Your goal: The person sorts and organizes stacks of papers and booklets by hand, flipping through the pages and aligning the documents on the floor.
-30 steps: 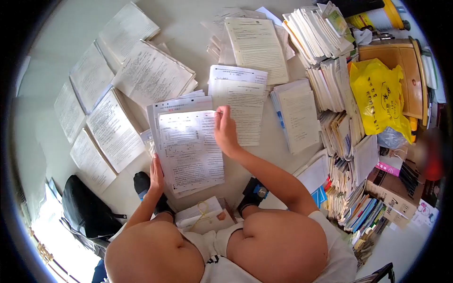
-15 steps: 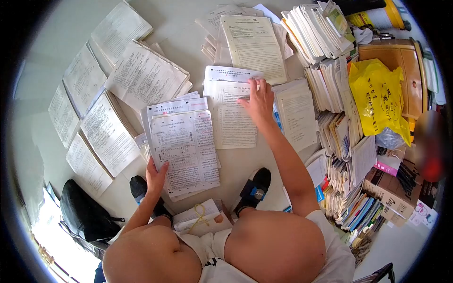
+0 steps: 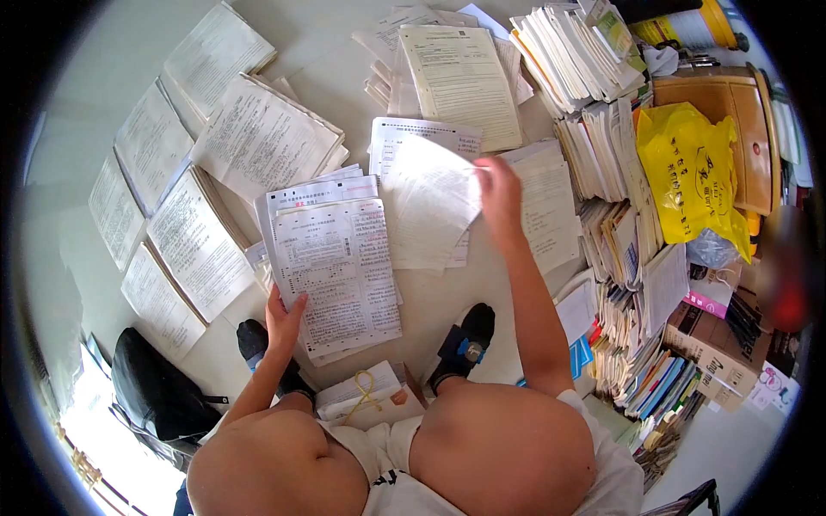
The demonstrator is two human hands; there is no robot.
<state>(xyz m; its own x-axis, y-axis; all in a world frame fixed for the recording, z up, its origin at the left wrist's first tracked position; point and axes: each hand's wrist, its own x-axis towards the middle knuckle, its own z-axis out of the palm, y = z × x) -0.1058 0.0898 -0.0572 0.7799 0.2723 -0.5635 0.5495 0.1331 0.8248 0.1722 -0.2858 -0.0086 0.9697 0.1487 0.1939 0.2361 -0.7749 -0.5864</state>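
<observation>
My right hand pinches the upper right corner of a white paper sheet and lifts it, so the sheet curls and tilts. Under it lies a printed answer sheet with a dotted top border. My left hand grips the lower left edge of a stack of printed test papers, thumb on top and fingers mostly hidden at the side. The stack lies at a slant, with handwriting in its right column and red print on a sheet behind.
Several paper piles spread across the floor at the left. Another pile lies at the top centre. Tall stacks of booklets, a yellow plastic bag and a cardboard box line the right. A black bag sits lower left.
My right hand has taken hold of the top sheet's corner and raised it, moving right and slightly down. More of the answer sheet beneath shows. My left hand has stayed on its stack.
</observation>
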